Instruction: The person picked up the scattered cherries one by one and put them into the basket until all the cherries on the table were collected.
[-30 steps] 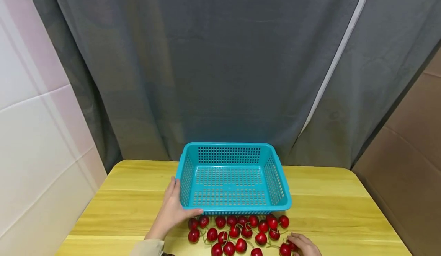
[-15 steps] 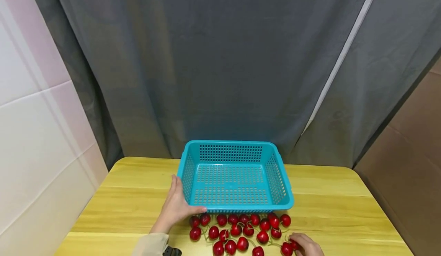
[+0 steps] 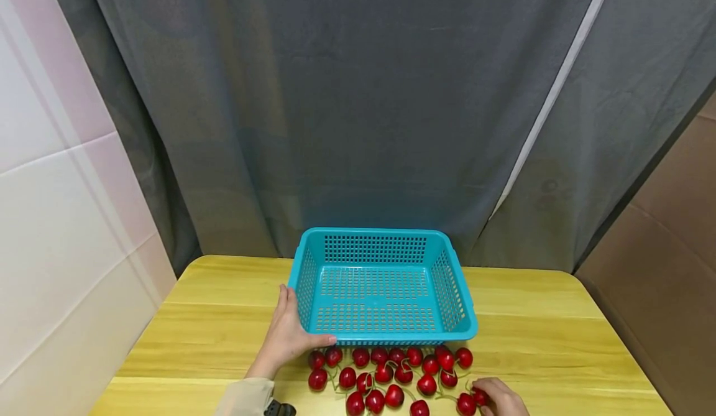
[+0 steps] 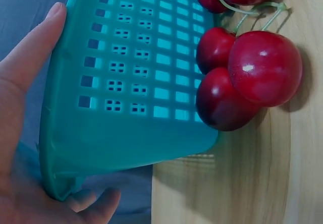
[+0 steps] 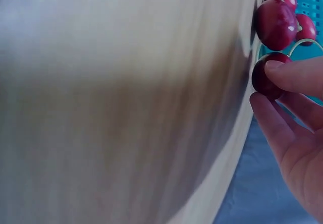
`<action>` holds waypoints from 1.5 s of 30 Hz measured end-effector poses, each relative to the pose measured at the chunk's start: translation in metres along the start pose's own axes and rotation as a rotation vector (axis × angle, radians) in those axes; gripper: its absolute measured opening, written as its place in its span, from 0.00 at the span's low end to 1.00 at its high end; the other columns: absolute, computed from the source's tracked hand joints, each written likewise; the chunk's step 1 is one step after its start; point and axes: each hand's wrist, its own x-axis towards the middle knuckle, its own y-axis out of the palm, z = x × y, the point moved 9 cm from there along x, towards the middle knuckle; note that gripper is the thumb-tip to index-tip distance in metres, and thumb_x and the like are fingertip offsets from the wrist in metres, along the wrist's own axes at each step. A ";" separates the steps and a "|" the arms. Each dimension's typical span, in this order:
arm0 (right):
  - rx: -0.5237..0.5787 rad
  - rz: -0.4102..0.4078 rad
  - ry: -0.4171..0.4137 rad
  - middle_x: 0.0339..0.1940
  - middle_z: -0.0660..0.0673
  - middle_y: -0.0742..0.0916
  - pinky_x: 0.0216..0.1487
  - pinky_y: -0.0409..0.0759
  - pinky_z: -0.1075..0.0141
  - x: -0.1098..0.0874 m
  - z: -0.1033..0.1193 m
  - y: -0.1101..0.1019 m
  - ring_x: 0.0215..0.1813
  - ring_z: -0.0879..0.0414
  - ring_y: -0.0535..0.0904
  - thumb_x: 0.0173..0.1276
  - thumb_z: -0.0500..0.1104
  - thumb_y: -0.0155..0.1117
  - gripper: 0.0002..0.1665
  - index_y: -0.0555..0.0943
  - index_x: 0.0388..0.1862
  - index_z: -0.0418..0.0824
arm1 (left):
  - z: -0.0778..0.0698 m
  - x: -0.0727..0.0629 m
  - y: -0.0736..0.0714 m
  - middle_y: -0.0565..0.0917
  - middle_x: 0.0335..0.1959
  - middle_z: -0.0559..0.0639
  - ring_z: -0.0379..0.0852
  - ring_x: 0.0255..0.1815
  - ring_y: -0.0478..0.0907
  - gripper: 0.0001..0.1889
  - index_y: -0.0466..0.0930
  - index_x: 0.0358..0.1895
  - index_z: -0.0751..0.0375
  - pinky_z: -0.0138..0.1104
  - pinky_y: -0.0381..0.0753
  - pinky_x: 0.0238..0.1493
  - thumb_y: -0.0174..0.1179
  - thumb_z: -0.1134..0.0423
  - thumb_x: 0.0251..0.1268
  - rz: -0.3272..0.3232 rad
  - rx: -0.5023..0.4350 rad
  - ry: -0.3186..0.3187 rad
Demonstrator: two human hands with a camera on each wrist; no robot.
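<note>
In the head view, a turquoise plastic basket (image 3: 391,337) with perforated walls stands on the table, and nothing lies inside it. My left hand (image 3: 287,336) grips its near left corner. The left wrist view shows the thumb (image 4: 38,45) along the rim and fingertips curling round the corner. Red cherries (image 3: 383,373) with green stems are spread in front of the basket. At the right end of them, my right hand (image 3: 500,397) pinches one cherry (image 5: 265,76) between thumb and fingers, low over the wood. Another cherry (image 3: 466,404) sits just left of it.
The yellow wood-grain table (image 3: 559,335) extends on both sides of the basket. A grey curtain (image 3: 363,105) hangs behind its back edge. A white panel (image 3: 67,217) stands at left, a brown panel (image 3: 654,254) at right.
The head view has shifted slightly. My left hand keeps its grip on the basket corner. My right hand has barely moved, and the cherry at its fingertips shows a little more.
</note>
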 end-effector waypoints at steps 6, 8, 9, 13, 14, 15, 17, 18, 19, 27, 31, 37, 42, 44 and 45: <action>-0.007 -0.108 -0.078 0.32 0.49 0.82 0.27 0.79 0.71 0.002 0.008 -0.014 0.32 0.60 0.79 0.34 0.22 0.66 0.23 0.80 0.34 0.36 | 0.001 0.000 -0.001 0.34 0.70 0.71 0.70 0.68 0.40 0.72 0.36 0.68 0.78 0.57 0.54 0.62 0.75 0.41 0.23 -0.003 -0.011 -0.012; 0.001 -0.133 -0.067 0.32 0.50 0.82 0.28 0.79 0.72 0.004 0.012 -0.018 0.32 0.60 0.79 0.34 0.22 0.67 0.23 0.81 0.34 0.36 | 0.001 0.000 -0.001 0.34 0.70 0.70 0.70 0.68 0.40 0.72 0.36 0.68 0.78 0.57 0.54 0.62 0.76 0.42 0.24 -0.004 -0.012 -0.014; 0.004 -0.145 -0.064 0.32 0.50 0.82 0.28 0.79 0.72 0.005 0.014 -0.020 0.32 0.60 0.79 0.34 0.21 0.67 0.23 0.81 0.34 0.36 | 0.001 0.000 -0.001 0.34 0.70 0.70 0.70 0.68 0.40 0.72 0.36 0.68 0.78 0.58 0.54 0.62 0.76 0.42 0.24 -0.005 -0.011 -0.014; 0.020 -0.151 -0.057 0.32 0.50 0.82 0.28 0.79 0.74 0.010 0.022 -0.028 0.32 0.60 0.79 0.32 0.21 0.70 0.26 0.80 0.35 0.37 | 0.003 0.000 -0.002 0.34 0.70 0.70 0.71 0.68 0.40 0.72 0.37 0.68 0.78 0.58 0.54 0.62 0.76 0.42 0.24 -0.010 -0.013 -0.011; 0.023 -0.144 -0.057 0.32 0.50 0.82 0.27 0.79 0.75 0.012 0.024 -0.029 0.32 0.60 0.79 0.32 0.21 0.70 0.27 0.80 0.35 0.37 | 0.003 0.000 -0.001 0.34 0.70 0.70 0.71 0.68 0.40 0.72 0.36 0.68 0.78 0.58 0.54 0.62 0.76 0.42 0.24 -0.009 -0.015 -0.013; 0.023 -0.150 -0.073 0.32 0.50 0.82 0.27 0.79 0.75 0.013 0.027 -0.032 0.32 0.61 0.79 0.31 0.21 0.71 0.27 0.80 0.35 0.37 | 0.004 0.000 -0.001 0.33 0.70 0.70 0.71 0.68 0.40 0.72 0.36 0.68 0.77 0.58 0.54 0.62 0.75 0.41 0.24 -0.007 -0.017 -0.016; 0.022 -0.141 -0.075 0.33 0.49 0.82 0.26 0.78 0.75 0.015 0.031 -0.036 0.32 0.60 0.79 0.31 0.21 0.71 0.28 0.80 0.35 0.37 | 0.005 0.001 -0.001 0.33 0.70 0.69 0.70 0.68 0.40 0.72 0.36 0.68 0.77 0.57 0.54 0.62 0.75 0.41 0.24 -0.004 -0.021 -0.019; 0.022 -0.134 -0.074 0.33 0.49 0.82 0.26 0.78 0.75 0.017 0.033 -0.038 0.32 0.60 0.79 0.31 0.21 0.71 0.27 0.80 0.36 0.36 | 0.004 0.001 -0.001 0.33 0.70 0.69 0.70 0.68 0.40 0.72 0.36 0.68 0.77 0.57 0.54 0.62 0.75 0.41 0.24 -0.003 -0.023 -0.019; 0.022 -0.115 -0.063 0.34 0.49 0.82 0.26 0.78 0.75 0.019 0.035 -0.039 0.32 0.59 0.80 0.32 0.21 0.71 0.27 0.80 0.36 0.36 | 0.004 0.001 -0.001 0.33 0.70 0.69 0.70 0.68 0.40 0.72 0.36 0.68 0.77 0.57 0.54 0.62 0.75 0.41 0.23 -0.003 -0.026 -0.020; 0.010 -0.051 -0.039 0.38 0.49 0.81 0.32 0.80 0.71 0.035 0.050 -0.052 0.37 0.55 0.80 0.38 0.24 0.71 0.26 0.80 0.40 0.39 | 0.003 -0.001 -0.003 0.33 0.70 0.69 0.70 0.68 0.41 0.72 0.36 0.68 0.77 0.57 0.55 0.62 0.75 0.42 0.24 -0.008 -0.031 -0.017; -0.010 -0.135 -0.134 0.36 0.50 0.82 0.32 0.80 0.72 0.044 0.062 -0.062 0.36 0.57 0.80 0.34 0.23 0.72 0.27 0.80 0.38 0.38 | 0.003 -0.001 -0.003 0.32 0.70 0.69 0.70 0.68 0.40 0.72 0.36 0.68 0.77 0.58 0.55 0.62 0.75 0.41 0.24 -0.008 -0.027 -0.019; 0.009 -0.170 -0.130 0.37 0.51 0.82 0.32 0.80 0.75 0.053 0.067 -0.068 0.36 0.61 0.80 0.36 0.22 0.72 0.28 0.81 0.40 0.39 | 0.001 -0.002 -0.003 0.33 0.70 0.70 0.71 0.68 0.42 0.72 0.37 0.68 0.77 0.58 0.56 0.61 0.76 0.42 0.24 -0.020 -0.032 -0.011; -0.019 -0.208 -0.209 0.37 0.49 0.83 0.34 0.81 0.70 0.061 0.076 -0.075 0.38 0.56 0.81 0.34 0.23 0.73 0.28 0.81 0.40 0.38 | 0.000 -0.002 -0.001 0.34 0.70 0.70 0.71 0.68 0.42 0.71 0.36 0.68 0.77 0.58 0.56 0.61 0.76 0.44 0.25 -0.014 -0.030 -0.014; -0.016 -0.213 -0.251 0.37 0.48 0.83 0.34 0.81 0.69 0.064 0.079 -0.077 0.39 0.54 0.81 0.34 0.22 0.73 0.29 0.81 0.40 0.38 | -0.002 -0.002 0.000 0.35 0.70 0.71 0.71 0.68 0.43 0.71 0.37 0.68 0.77 0.58 0.58 0.61 0.76 0.44 0.25 -0.014 -0.029 -0.010; -0.016 -0.213 -0.267 0.37 0.48 0.83 0.34 0.81 0.69 0.066 0.080 -0.078 0.39 0.53 0.81 0.33 0.22 0.73 0.29 0.81 0.40 0.38 | -0.002 -0.001 0.001 0.36 0.70 0.70 0.71 0.68 0.44 0.71 0.37 0.68 0.77 0.58 0.58 0.60 0.76 0.43 0.25 -0.012 -0.030 -0.010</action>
